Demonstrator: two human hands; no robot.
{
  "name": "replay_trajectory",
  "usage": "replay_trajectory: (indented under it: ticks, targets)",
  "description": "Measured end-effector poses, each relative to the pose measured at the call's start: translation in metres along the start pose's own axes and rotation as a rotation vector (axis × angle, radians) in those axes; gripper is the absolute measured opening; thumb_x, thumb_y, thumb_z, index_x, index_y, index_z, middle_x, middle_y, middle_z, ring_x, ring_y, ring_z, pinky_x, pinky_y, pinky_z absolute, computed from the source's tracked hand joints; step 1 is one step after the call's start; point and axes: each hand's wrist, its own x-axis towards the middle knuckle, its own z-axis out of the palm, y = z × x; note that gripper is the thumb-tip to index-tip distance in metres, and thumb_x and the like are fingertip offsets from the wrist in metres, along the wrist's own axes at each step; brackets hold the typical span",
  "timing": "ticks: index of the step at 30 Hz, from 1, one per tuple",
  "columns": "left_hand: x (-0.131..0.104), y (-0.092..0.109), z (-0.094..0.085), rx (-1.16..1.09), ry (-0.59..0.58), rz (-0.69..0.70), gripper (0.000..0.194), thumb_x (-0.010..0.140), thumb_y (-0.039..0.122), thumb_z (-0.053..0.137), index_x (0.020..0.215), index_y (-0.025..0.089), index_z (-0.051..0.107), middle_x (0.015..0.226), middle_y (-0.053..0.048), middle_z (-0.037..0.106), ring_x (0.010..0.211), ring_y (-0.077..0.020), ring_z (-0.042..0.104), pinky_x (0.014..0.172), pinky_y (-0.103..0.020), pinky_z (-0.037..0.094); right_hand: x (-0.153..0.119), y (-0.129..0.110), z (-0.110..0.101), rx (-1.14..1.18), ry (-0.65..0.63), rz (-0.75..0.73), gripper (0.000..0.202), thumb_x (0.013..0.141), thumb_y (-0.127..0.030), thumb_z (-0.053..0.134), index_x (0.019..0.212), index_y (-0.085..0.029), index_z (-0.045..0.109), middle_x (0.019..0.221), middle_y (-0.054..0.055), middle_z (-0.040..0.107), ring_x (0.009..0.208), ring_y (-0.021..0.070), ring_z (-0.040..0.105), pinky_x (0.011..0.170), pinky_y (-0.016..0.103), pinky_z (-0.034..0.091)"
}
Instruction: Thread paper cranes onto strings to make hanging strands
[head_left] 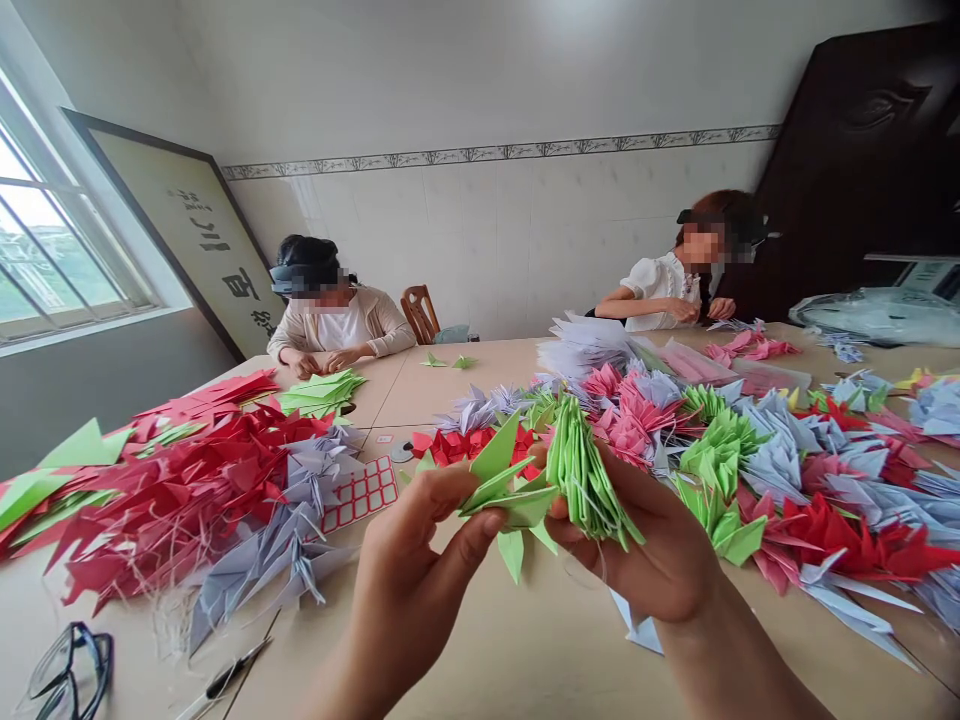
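Note:
Thumb and fingers of my left hand (420, 560) pinch a green folded paper crane (499, 485) with pointed tips. My right hand (652, 540) is closed around a thick bundle of green paper cranes (585, 475), pressed flat together, with a thin thread hanging below. The single crane's right edge meets the bundle, or lies just in front of it; I cannot tell which. More green points stick out under my fingers. Behind my hands lies a row of red paper cranes (465, 443).
Red folded paper (202, 480) is heaped on the left; several coloured crane bundles (750, 450) cover the right. Glasses (71, 670), a dark-handled tool (229, 680) and a red-bordered label sheet (364, 495) lie on the table (480, 650). Two people (334, 310) (675, 285) sit across.

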Motion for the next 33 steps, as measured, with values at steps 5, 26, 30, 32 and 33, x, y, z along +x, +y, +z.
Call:
replay_trajectory:
  ticks: [5,26,30,32,33]
  targets:
    - [0.000,0.006,0.002,-0.064,0.076,-0.028,0.004,0.089,0.022,0.065,0.090,0.024,0.062,0.073,0.003,0.062,0.066,-0.0104,0.056,0.059,-0.019,0.047,-0.001,0.007,0.001,-0.152,-0.038,-0.087,0.019,0.078,-0.043,0.079,0.088,-0.027,0.078,0.079,-0.003,0.077,0.073,0.0122,0.073,0.066,0.019,0.058]
    - [0.004,0.013,0.008,-0.502,0.092,-0.130,0.031,0.085,0.011,0.070,0.103,0.031,0.055,0.088,0.003,0.069,0.079,-0.0111,0.064,0.066,-0.018,0.053,-0.018,0.024,0.005,-1.045,-0.153,-0.549,0.024,0.088,-0.031,0.069,0.111,-0.036,0.069,0.117,0.003,0.057,0.100,0.0203,0.059,0.080,0.031,0.053]
    - [0.005,0.011,0.006,-0.585,0.093,-0.164,0.027,0.083,0.010,0.071,0.097,0.028,0.057,0.082,0.004,0.068,0.073,-0.0095,0.063,0.063,-0.016,0.052,-0.015,0.025,0.006,-1.143,-0.186,-0.612,0.026,0.088,-0.027,0.069,0.113,-0.035,0.068,0.114,0.003,0.055,0.104,0.0202,0.056,0.089,0.031,0.050]
    - [0.005,0.010,0.005,-0.596,0.144,-0.167,0.026,0.081,0.008,0.073,0.092,0.026,0.058,0.078,0.005,0.065,0.070,-0.0081,0.061,0.061,-0.014,0.051,-0.013,0.027,0.006,-1.191,-0.189,-0.661,0.028,0.088,-0.025,0.069,0.114,-0.034,0.068,0.114,0.004,0.053,0.107,0.0203,0.053,0.093,0.031,0.048]
    - [0.005,0.009,0.005,-0.607,0.166,-0.172,0.025,0.080,0.008,0.074,0.091,0.025,0.059,0.078,0.006,0.064,0.069,-0.0074,0.060,0.060,-0.014,0.051,-0.012,0.027,0.006,-1.210,-0.187,-0.680,0.028,0.088,-0.025,0.069,0.115,-0.034,0.067,0.115,0.004,0.052,0.108,0.0202,0.053,0.094,0.031,0.048]
